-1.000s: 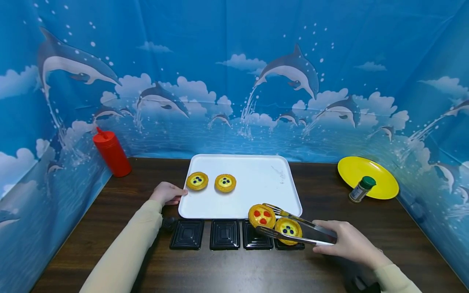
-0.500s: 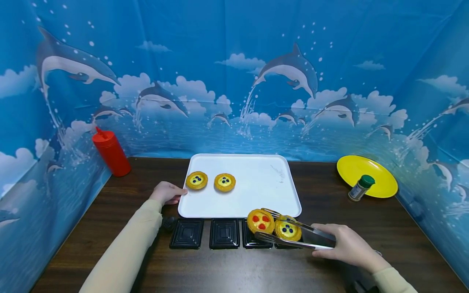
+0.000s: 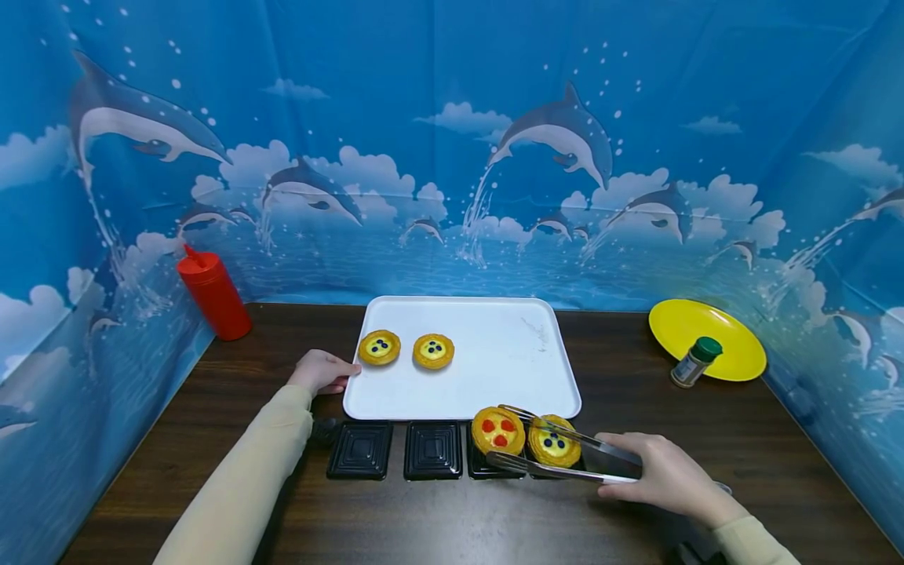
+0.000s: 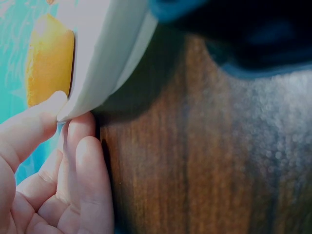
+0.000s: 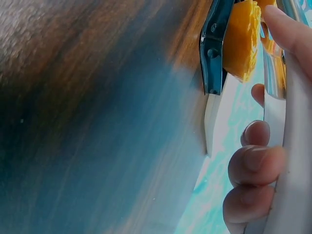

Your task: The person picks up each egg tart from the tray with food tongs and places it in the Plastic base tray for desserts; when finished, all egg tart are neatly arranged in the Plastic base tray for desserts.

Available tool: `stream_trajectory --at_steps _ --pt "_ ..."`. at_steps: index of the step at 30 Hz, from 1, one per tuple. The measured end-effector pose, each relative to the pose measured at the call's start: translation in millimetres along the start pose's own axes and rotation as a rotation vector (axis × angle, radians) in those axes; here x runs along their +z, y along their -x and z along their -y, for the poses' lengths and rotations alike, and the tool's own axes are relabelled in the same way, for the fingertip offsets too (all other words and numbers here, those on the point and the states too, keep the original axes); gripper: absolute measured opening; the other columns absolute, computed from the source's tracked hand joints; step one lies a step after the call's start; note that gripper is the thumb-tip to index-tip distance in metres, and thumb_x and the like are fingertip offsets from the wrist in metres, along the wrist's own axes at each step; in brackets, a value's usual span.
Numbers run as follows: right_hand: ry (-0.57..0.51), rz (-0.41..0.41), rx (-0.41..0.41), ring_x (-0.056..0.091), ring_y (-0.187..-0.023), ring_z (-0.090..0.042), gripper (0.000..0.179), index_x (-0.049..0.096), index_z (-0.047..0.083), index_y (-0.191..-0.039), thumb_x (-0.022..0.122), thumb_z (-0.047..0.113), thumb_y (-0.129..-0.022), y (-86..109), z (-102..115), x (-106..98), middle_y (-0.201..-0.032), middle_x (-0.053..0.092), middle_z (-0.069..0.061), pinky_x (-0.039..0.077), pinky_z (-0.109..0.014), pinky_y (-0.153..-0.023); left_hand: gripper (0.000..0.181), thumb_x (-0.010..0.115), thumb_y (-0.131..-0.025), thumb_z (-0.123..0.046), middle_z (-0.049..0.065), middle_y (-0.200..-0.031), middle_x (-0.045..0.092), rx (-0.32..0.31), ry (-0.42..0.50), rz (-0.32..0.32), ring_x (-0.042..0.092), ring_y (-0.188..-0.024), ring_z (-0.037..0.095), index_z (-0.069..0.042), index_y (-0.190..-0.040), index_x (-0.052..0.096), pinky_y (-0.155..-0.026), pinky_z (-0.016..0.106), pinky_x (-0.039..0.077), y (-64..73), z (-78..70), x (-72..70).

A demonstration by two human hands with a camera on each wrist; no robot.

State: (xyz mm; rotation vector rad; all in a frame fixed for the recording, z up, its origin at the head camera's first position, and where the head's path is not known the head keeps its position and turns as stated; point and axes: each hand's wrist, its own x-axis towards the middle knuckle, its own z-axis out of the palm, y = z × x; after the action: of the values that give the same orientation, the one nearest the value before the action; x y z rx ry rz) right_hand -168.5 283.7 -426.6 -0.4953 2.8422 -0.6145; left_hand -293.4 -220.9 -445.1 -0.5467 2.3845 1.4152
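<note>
My left hand (image 3: 322,372) pinches the left rim of a white tray (image 3: 508,369), thumb on top and fingers beneath in the left wrist view. Two tarts with blueberries, one by the rim (image 3: 379,348) and one beside it (image 3: 434,351), lie on the tray. My right hand (image 3: 653,475) grips metal tongs (image 3: 589,475). Their tips lie on either side of a tart with red toppings (image 3: 497,430), which overlaps the third black square dish (image 3: 486,469). Between the tong arms, nearer my hand, a blueberry tart (image 3: 554,449) sits on the rightmost black dish (image 5: 212,53).
Two more black dishes, the leftmost (image 3: 360,451) and its neighbour (image 3: 433,451), line the tray's front edge. A red squeeze bottle (image 3: 215,297) stands back left. At right, a green-capped shaker (image 3: 697,362) stands before a yellow plate (image 3: 741,353). A dolphin-print curtain (image 3: 452,157) surrounds the table.
The red-topped tart and tong tips have shifted left and towards the front, onto the third dish. My right hand has moved slightly left. My left hand keeps its place on the tray.
</note>
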Motion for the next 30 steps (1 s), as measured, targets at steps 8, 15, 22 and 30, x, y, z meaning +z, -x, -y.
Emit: stream_trajectory --at_steps 8,15,22,30 --pt "0.033 -0.010 -0.020 0.057 -0.084 -0.010 0.070 0.065 0.015 -0.120 0.076 0.059 -0.067 0.8 0.4 0.4 -0.108 0.068 0.001 0.056 -0.036 -0.075 0.039 0.070 -0.087 -0.025 0.006 -0.074 0.063 0.011 -0.001 0.000 0.060 -0.059 0.010 0.007 -0.109 0.064 -0.062 0.020 0.054 2.7 0.0 0.1" --pt "0.062 -0.017 -0.046 0.051 -0.075 -0.004 0.068 0.066 0.016 -0.119 0.076 0.059 -0.067 1.0 2.5 0.1 -0.101 0.068 0.006 0.052 -0.025 -0.067 0.039 0.070 -0.087 -0.025 0.006 -0.075 0.063 0.008 -0.001 -0.001 0.060 -0.059 0.010 0.007 -0.110 0.064 -0.062 0.020 0.054 3.1 0.4 -0.3" --pt "0.111 -0.036 -0.070 0.052 -0.076 -0.003 0.068 0.066 0.016 -0.118 0.076 0.060 -0.066 0.8 5.0 -0.3 -0.101 0.068 0.007 0.053 -0.028 -0.068 0.040 0.071 -0.087 -0.025 0.006 -0.075 0.064 0.008 0.001 0.002 0.060 -0.059 0.010 0.007 -0.110 0.064 -0.061 0.020 0.054 1.4 0.6 -0.4" --pt "0.148 -0.041 -0.071 0.053 -0.076 -0.005 0.069 0.066 0.017 -0.118 0.076 0.060 -0.066 -0.1 8.0 -0.2 -0.101 0.068 0.005 0.054 -0.031 -0.070 0.040 0.071 -0.086 -0.025 0.006 -0.074 0.064 0.009 0.005 0.002 0.060 -0.059 0.010 0.007 -0.109 0.064 -0.060 0.021 0.054 0.0 1.4 -0.9"
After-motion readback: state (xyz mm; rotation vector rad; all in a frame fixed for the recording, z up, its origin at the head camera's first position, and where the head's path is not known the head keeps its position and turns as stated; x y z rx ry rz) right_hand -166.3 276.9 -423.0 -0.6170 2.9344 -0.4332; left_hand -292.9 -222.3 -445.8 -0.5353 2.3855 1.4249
